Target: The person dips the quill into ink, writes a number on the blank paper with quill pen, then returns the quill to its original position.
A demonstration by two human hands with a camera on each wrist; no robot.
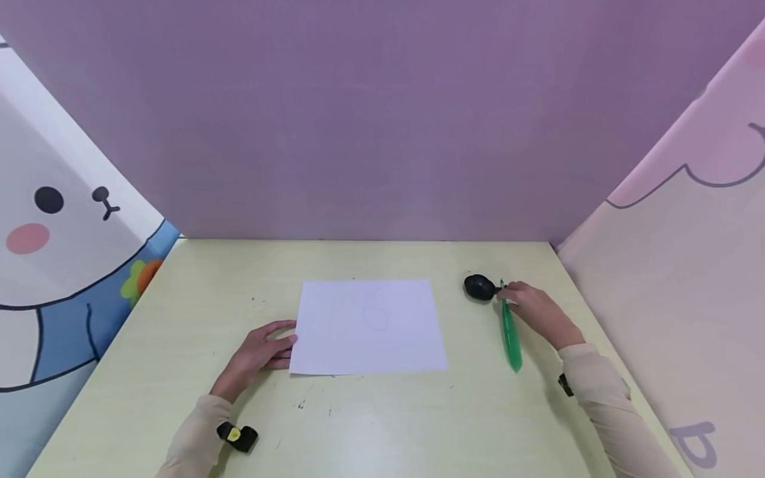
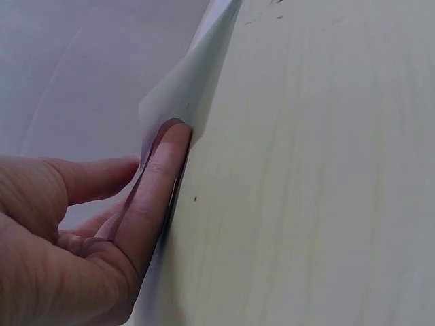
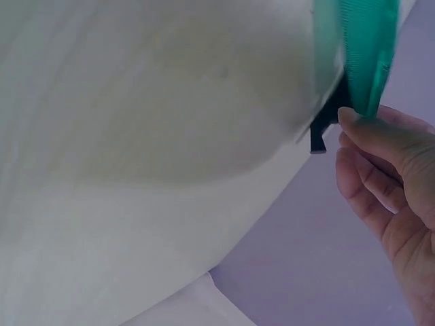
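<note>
My left hand point(image 1: 257, 352) rests on the table at the left edge of a white paper sheet point(image 1: 400, 345). In the left wrist view, the thumb and fingers touch the lifted edge of the paper point(image 2: 180, 81). A faint rounded outline shows on the sheet. On the right, my right hand point(image 1: 534, 309) pinches the upper end of a long green feather-like piece point(image 1: 510, 335). This green piece point(image 3: 367, 47) looks finely ribbed in the right wrist view. Just left of these fingers lies a black rounded thing point(image 1: 479, 287) with a narrow neck; its kind is unclear.
The pale wooden table point(image 1: 382, 425) carries several small dark marks. A purple wall point(image 1: 370, 133) stands at its back edge. Printed panels flank it, a cartoon animal panel point(image 1: 60, 265) on the left and a pink-and-cream panel point(image 1: 675, 265) on the right.
</note>
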